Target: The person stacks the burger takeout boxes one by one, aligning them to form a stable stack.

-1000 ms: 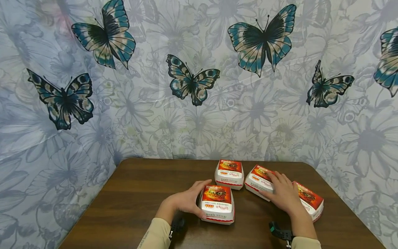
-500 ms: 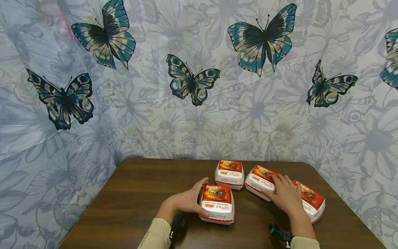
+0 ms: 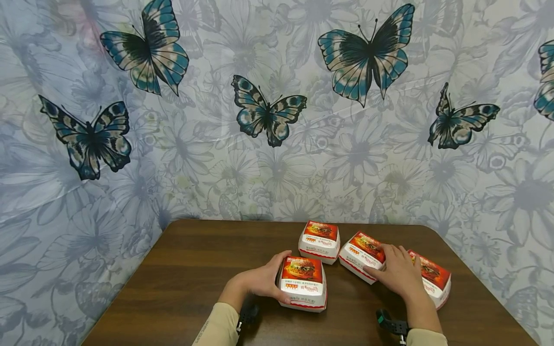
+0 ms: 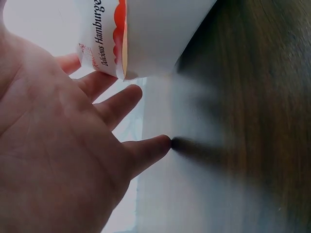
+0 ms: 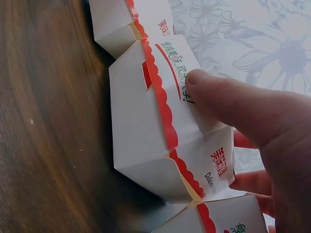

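The left hand [image 3: 258, 281] grips the near box [image 3: 302, 288] from nine o'clock, probably steadying it. At its two o'clock, the right hand [image 3: 401, 275] grips an angled box [image 3: 359, 256], thumb flat in front, likely against slipping. The far box [image 3: 319, 243] sits just past twelve, the end box [image 3: 434, 279] at three: white, card-like, sloping-sided, red-edged.

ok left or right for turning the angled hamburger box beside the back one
Right, I'd judge: the right grip holds that angled hamburger box, while the left grip is at the front hamburger box, farther away.
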{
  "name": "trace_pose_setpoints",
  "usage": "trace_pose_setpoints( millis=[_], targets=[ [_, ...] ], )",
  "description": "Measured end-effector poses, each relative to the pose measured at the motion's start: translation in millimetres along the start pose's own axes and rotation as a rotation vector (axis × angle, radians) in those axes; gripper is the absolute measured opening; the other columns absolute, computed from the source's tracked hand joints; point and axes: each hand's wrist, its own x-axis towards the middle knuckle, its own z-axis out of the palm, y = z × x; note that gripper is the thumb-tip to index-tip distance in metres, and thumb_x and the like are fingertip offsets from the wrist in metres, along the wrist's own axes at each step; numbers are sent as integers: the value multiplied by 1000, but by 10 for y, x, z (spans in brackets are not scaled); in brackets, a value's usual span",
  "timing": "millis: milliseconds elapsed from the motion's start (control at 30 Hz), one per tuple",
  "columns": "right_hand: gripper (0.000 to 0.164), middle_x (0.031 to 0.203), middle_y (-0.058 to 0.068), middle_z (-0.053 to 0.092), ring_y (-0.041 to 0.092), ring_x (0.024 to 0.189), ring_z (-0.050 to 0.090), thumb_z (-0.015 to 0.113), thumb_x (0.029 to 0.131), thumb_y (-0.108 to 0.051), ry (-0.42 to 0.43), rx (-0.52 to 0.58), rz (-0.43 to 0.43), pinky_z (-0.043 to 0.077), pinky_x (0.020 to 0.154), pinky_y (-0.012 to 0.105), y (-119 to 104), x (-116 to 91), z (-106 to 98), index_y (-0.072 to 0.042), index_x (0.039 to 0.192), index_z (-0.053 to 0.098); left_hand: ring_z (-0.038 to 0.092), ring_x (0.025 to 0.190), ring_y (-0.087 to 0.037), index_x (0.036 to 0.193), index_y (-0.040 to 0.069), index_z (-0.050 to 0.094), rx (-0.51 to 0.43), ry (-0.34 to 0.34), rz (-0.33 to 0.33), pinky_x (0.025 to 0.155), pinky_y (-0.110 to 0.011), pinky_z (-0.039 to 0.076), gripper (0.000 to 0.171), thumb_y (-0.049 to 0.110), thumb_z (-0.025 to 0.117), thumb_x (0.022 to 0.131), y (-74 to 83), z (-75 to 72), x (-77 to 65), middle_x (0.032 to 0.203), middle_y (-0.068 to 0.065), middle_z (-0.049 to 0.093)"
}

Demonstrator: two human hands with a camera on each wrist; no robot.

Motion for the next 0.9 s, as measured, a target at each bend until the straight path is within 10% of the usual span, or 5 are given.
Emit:
trace_pose_setpoints(
  millis=[900],
  targets=[
    [109, 139, 33, 47, 54, 128, 42, 66, 75, -79, 68, 26, 24, 10, 104, 81, -49, 35, -114, 0, 145, 38, 27, 146, -26, 159, 17, 5, 43, 12, -24, 116, -50, 32, 122, 52, 84, 73, -21, -6, 2, 159, -11, 23]
  ],
)
